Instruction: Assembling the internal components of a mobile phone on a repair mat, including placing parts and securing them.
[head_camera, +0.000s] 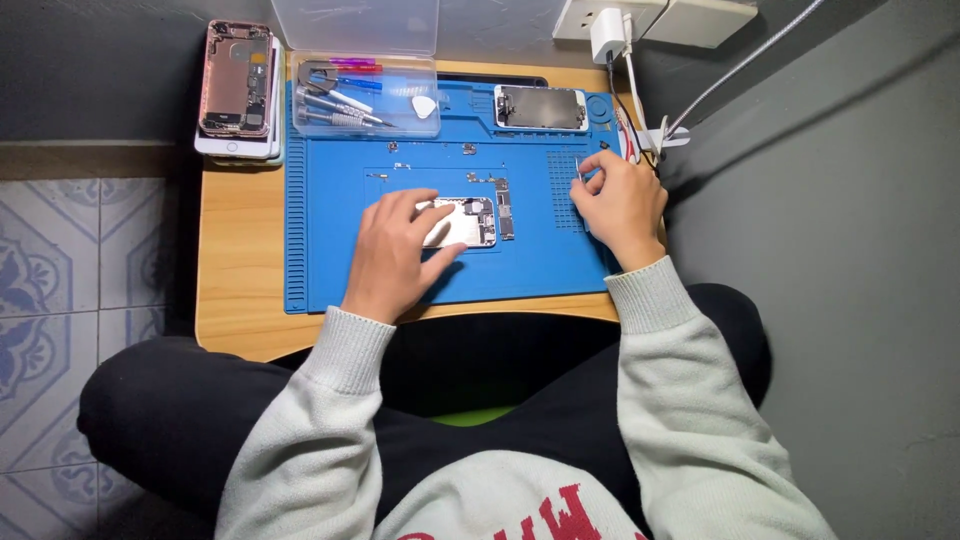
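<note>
Left hand: your fingers lie spread, pressing the opened phone chassis onto the blue repair mat.
Right hand: your fingers pinch a small part, too tiny to identify.

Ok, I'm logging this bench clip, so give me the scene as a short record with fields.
Surface: blue silicone work mat on a small wooden table
Left hand: fingers resting on an opened silver phone body
Right hand: over the mat's grid section, pinching something too small to tell
Top of mat: detached phone screen panel
Tools: clear plastic tool box, lid open
Off mat: stack of phones, top one opened
</note>
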